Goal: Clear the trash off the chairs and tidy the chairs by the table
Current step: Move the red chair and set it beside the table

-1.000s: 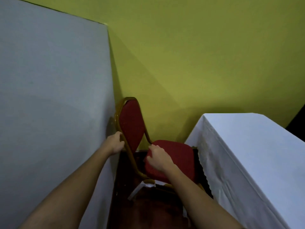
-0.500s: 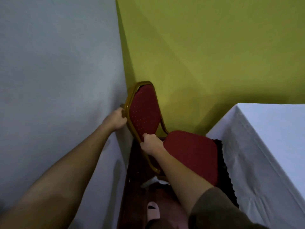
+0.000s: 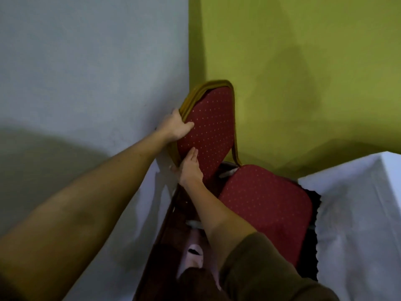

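Red upholstery dotted with pale specks is filling the middle of the view: a chair (image 3: 217, 131) with a gold-coloured frame is standing in the corner where a grey wall (image 3: 86, 61) is meeting a green wall (image 3: 303, 61). The person is gripping its backrest with both hands. The left hand (image 3: 175, 127) is wrapping around the upper left edge of the frame, thumb lying on the red padding and fingers curled behind. The right hand (image 3: 189, 168) is closing on the lower left edge, fingers flat on the fabric and thumb behind the frame.

The chair's seat (image 3: 267, 205) is pointing toward a table (image 3: 358, 203) draped in a white cloth, and its front edge is sitting just beside the cloth's hanging side. The seat is looking bare, so this chair appears to be cleared already. A pale, crumpled scrap (image 3: 195, 224), possibly paper, is showing near the floor under the right forearm; whether it is trash cannot be told. A slippered foot (image 3: 193, 254) is standing on the dark floor (image 3: 165, 246) below it.

Judging from this, the trash step for this chair seems done, and the person is working on the tidying step, positioning the chair against the table. Other chairs are not in view, so what remains beyond this one cannot be told.
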